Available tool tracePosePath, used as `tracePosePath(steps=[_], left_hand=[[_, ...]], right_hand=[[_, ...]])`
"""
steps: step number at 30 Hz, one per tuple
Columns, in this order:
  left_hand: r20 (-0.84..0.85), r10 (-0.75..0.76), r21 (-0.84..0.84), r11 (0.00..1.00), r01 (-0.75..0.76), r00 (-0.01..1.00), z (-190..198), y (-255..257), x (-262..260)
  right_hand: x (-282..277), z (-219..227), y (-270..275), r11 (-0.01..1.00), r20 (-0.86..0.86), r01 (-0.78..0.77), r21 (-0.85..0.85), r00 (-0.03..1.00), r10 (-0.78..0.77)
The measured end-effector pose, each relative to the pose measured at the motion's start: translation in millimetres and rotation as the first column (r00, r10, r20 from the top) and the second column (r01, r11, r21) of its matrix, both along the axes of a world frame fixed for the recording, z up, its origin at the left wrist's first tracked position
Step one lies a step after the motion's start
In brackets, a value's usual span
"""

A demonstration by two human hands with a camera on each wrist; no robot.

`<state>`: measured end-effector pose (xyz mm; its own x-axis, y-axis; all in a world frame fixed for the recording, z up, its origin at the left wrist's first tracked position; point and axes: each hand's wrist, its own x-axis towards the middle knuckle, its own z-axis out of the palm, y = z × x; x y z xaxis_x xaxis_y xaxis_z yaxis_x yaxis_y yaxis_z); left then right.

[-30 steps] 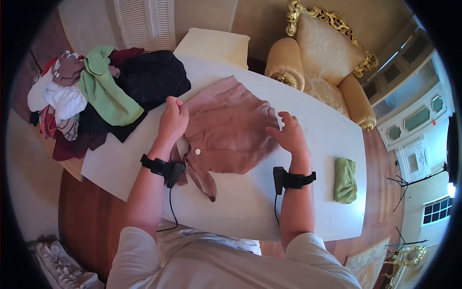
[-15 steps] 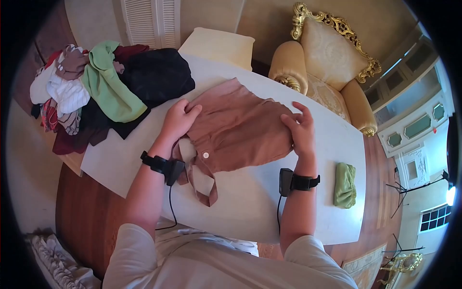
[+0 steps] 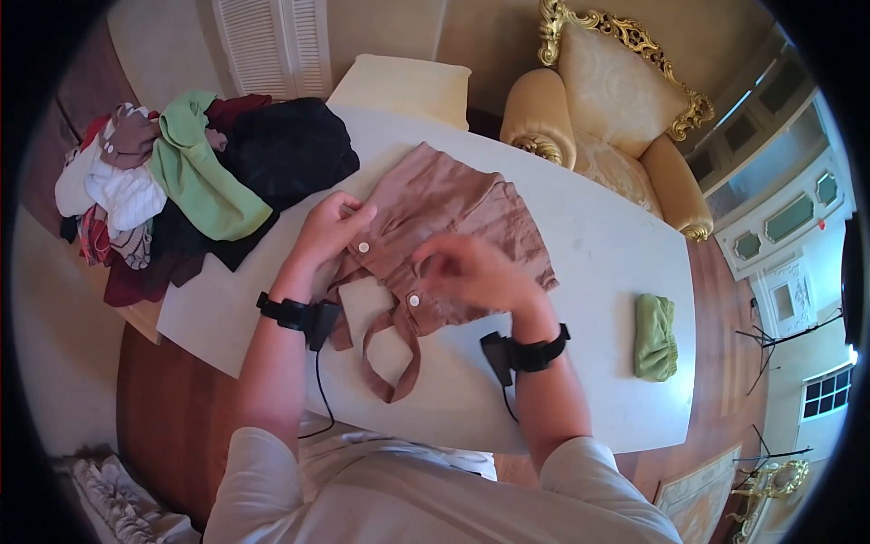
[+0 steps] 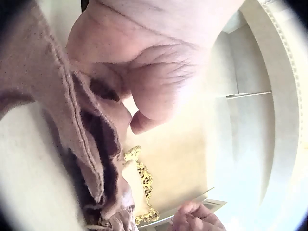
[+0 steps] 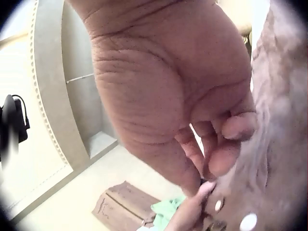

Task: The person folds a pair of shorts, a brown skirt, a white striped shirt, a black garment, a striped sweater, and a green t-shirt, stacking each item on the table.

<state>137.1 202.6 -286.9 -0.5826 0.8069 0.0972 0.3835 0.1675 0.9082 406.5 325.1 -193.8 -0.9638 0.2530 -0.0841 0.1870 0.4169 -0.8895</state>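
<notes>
A dusty-brown garment with straps and two white buttons lies spread on the white table. One strap loops toward the person's body. My left hand is at the garment's left edge; in the left wrist view its fingers curl into the folded fabric, the thumb standing apart. Over the middle of the garment, close to the nearer button, hovers my right hand, blurred by motion. The right wrist view shows its fingers loosely bent, with nothing between them.
A heap of clothes, with green, black, white and dark red pieces, covers the table's far left. A folded green garment lies near the right edge. Beyond the table stand a cream box-like piece and a gilded armchair.
My right hand has left the garment's right side and come leftward over its middle. The garment has turned and spread, both buttons now showing. My left hand stays at the left edge.
</notes>
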Motion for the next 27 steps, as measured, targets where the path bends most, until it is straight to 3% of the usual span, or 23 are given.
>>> tracePosePath(steps=[1,3,6,9,10,13,16,19,22,25,27], left_hand=[[0.013,-0.005,-0.049,0.999,0.006,1.000,3.0,-2.1,-0.2],[0.042,-0.007,-0.143,0.990,0.013,0.999,11.4,-8.7,-0.4],[-0.094,0.051,-0.148,0.987,-0.065,0.994,3.5,-9.4,-3.8],[-0.267,0.121,-0.107,0.982,-0.155,0.956,15.4,-13.0,3.1],[-0.260,0.121,-0.118,0.981,-0.156,0.958,15.6,-12.7,3.3],[-0.257,0.114,-0.152,0.976,-0.157,0.960,16.0,-12.0,2.0],[-0.267,0.092,-0.186,0.972,-0.145,0.959,18.2,-12.2,1.7],[-0.241,0.061,-0.215,0.970,-0.114,0.969,25.1,-14.1,4.9],[-0.233,0.041,-0.212,0.973,-0.092,0.972,29.9,-15.5,8.5],[-0.245,0.022,-0.195,0.978,-0.071,0.969,29.4,-17.8,8.9],[-0.276,0.014,-0.190,0.979,-0.069,0.961,25.7,-16.8,8.5]], right_hand=[[-4.7,11.1,-16.1,0.993,0.147,-0.115,-0.005,0.982,0.114],[-12.0,-4.9,-36.8,0.948,0.119,-0.307,0.079,0.947,0.297],[-21.4,-12.2,-71.1,0.868,0.198,-0.470,0.158,0.877,0.439],[-19.0,-30.8,-94.9,0.800,0.234,-0.492,0.343,0.870,0.434],[-22.6,-17.6,-103.4,0.789,0.342,-0.508,0.347,0.851,0.397],[-21.1,-20.9,-111.5,0.760,0.373,-0.536,0.367,0.833,0.408],[-17.4,-12.2,-111.3,0.771,0.328,-0.574,0.275,0.810,0.486],[-15.5,-30.2,-121.1,0.717,0.330,-0.531,0.452,0.846,0.418],[-16.8,-29.3,-113.1,0.733,0.329,-0.579,0.356,0.812,0.482],[-14.8,0.9,-74.3,0.818,0.141,-0.550,0.167,0.835,0.532],[0.5,35.7,-47.7,0.986,0.227,-0.141,-0.089,0.961,0.158]])
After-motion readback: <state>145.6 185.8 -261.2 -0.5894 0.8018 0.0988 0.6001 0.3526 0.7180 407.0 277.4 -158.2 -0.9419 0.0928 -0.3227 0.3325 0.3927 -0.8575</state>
